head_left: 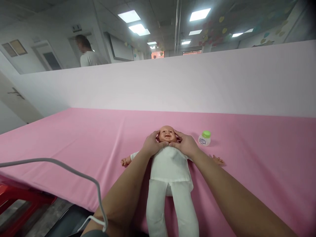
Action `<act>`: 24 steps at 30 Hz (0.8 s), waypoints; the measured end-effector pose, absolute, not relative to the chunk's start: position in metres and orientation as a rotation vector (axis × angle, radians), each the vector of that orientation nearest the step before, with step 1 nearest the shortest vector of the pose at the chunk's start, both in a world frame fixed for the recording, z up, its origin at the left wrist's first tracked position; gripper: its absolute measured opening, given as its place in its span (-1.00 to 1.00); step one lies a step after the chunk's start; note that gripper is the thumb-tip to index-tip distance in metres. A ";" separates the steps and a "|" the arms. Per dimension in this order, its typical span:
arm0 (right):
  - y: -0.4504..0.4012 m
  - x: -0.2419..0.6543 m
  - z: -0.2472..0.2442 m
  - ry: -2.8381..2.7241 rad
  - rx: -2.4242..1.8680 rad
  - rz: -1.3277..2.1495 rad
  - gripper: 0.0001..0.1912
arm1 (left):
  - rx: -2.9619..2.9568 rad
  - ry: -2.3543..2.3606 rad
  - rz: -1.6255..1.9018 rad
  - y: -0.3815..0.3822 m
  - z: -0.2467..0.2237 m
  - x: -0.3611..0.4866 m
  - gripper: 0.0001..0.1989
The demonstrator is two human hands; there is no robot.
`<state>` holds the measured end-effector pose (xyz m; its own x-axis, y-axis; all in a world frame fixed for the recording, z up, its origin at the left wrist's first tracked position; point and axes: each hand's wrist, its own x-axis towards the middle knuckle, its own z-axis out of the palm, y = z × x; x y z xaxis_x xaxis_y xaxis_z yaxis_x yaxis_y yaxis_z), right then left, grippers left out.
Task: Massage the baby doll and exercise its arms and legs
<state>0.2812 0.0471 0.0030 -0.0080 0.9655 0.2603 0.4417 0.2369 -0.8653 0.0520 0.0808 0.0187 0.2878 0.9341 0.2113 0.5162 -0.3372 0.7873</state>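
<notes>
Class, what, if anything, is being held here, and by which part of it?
The doll, by its head, cupped between the left hand and the right hand, one on each side.

From where I'm standing: plain white wall [172, 87] right behind a big pink-covered table [81, 141], and above it a stretch of glass [169, 41], window or mirror, can't tell. Bright ceiling panels [199, 14] and heart shapes [221, 19] show there. Off left, a pale door [23, 107], red plastic stool [27, 194], greyish floor [51, 212].
</notes>
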 end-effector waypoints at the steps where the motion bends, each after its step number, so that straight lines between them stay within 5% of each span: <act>1: 0.048 0.280 0.002 -1.607 -1.366 0.694 -0.03 | 1.972 1.311 0.912 0.081 0.019 0.053 -0.13; 24: 0.050 0.292 0.010 -1.556 -1.274 0.861 -0.45 | 1.984 1.189 0.959 0.094 0.003 0.047 -0.34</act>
